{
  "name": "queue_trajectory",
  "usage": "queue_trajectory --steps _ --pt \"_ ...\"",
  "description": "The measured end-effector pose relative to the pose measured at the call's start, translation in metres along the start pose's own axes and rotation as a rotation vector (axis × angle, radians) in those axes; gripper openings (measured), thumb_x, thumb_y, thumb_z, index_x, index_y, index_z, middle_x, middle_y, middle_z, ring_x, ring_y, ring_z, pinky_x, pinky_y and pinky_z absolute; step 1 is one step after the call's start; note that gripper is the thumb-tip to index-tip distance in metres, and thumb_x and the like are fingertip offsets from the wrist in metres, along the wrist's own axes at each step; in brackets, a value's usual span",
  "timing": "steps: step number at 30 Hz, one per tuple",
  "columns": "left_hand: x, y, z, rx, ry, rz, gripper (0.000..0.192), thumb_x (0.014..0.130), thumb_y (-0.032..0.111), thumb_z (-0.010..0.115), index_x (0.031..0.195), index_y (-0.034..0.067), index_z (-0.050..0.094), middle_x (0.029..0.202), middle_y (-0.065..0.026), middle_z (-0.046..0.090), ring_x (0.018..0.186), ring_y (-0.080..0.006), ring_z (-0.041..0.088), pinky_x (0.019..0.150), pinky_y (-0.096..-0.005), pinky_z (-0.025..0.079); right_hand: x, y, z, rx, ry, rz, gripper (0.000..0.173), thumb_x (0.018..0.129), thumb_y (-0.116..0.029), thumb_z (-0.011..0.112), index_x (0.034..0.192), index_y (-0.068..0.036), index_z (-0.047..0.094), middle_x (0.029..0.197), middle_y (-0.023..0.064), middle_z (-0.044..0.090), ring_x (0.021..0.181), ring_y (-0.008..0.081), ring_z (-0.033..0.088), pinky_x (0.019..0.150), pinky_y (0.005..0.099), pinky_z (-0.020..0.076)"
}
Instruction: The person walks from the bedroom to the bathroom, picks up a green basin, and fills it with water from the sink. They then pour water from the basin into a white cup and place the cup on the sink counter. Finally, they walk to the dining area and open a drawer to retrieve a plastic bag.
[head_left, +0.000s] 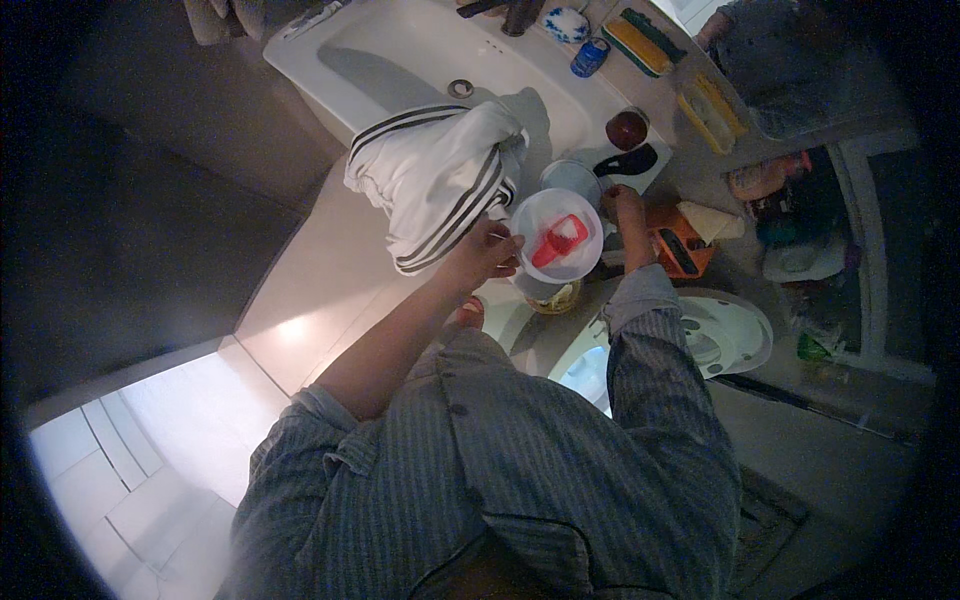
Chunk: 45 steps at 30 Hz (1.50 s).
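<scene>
My left hand (491, 255) is at the left rim of a round white plastic tub (587, 251), its fingers closed on the edge or handle. Inside the tub lies a red plastic scoop (559, 241) on what looks like white powder. My right hand (624, 201) is just beyond the tub's upper right, beside a pale round lid or container (571, 178); whether its curled fingers grip anything is unclear. A white cloth garment with dark stripes (442, 176) hangs over the near edge of the white sink (397, 56), left of the tub.
A dark red round object (627, 129), a black-handled item (630, 160) and a blue can (589, 58) stand by the sink, near the faucet (519, 16) and brushes (637, 45). An orange container (682, 244) lies right of my right hand, above a toilet with its seat raised (724, 334).
</scene>
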<state>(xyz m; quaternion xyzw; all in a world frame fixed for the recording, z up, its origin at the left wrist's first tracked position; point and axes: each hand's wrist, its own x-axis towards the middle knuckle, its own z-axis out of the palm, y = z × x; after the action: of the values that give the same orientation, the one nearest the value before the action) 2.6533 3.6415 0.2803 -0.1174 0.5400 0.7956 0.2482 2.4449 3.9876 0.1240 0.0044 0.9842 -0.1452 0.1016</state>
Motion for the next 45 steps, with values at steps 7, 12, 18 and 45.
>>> queue_trajectory --steps 7,12,18,45 --pt "0.002 -0.004 -0.007 0.018 -0.021 -0.006 0.039 0.085 0.03 0.061 0.111 0.005 0.046 0.1 -0.0076 0.055 0.087 -0.0199 0.058 0.079 -0.0337 0.05 -0.017 -0.01 -0.007 -0.171 0.165 0.04 0.027 0.074 -0.025 0.061 0.089 -0.003 0.062 0.088 0.0194 0.063 0.074 0.0338 0.062 0.065 0.038 0.0491" --pt "0.002 -0.002 -0.006 0.032 -0.02 -0.016 0.04 0.085 0.03 0.061 0.111 0.004 0.045 0.1 -0.0075 0.055 0.089 -0.0198 0.058 0.079 -0.0331 0.049 -0.055 -0.038 -0.047 0.483 0.066 0.221 0.024 0.079 -0.018 0.06 0.097 -0.003 0.058 0.086 0.0096 0.062 0.072 0.0226 0.058 0.062 0.0347 0.0473" --pt "-0.002 0.003 -0.007 0.002 -0.064 0.028 0.045 0.084 0.035 0.061 0.109 0.0 0.045 0.098 -0.0103 0.055 0.086 -0.0189 0.058 0.076 -0.0311 0.049 -0.122 -0.079 -0.112 1.331 -0.044 0.242 0.028 0.085 -0.014 0.056 0.111 -0.005 0.052 0.097 0.0057 0.06 0.089 0.0174 0.056 0.074 0.0313 0.0468" --pt "0.021 -0.027 0.002 -0.005 0.091 0.101 0.063 0.071 0.046 0.072 0.099 -0.004 0.045 0.084 -0.0125 0.058 0.071 -0.0178 0.06 0.056 -0.0292 0.053 -0.268 -0.207 -0.121 0.072 0.056 -0.549 0.031 0.077 -0.007 0.063 0.107 -0.007 0.057 0.106 0.0089 0.051 0.101 0.0282 0.049 0.087 0.038 0.0408"
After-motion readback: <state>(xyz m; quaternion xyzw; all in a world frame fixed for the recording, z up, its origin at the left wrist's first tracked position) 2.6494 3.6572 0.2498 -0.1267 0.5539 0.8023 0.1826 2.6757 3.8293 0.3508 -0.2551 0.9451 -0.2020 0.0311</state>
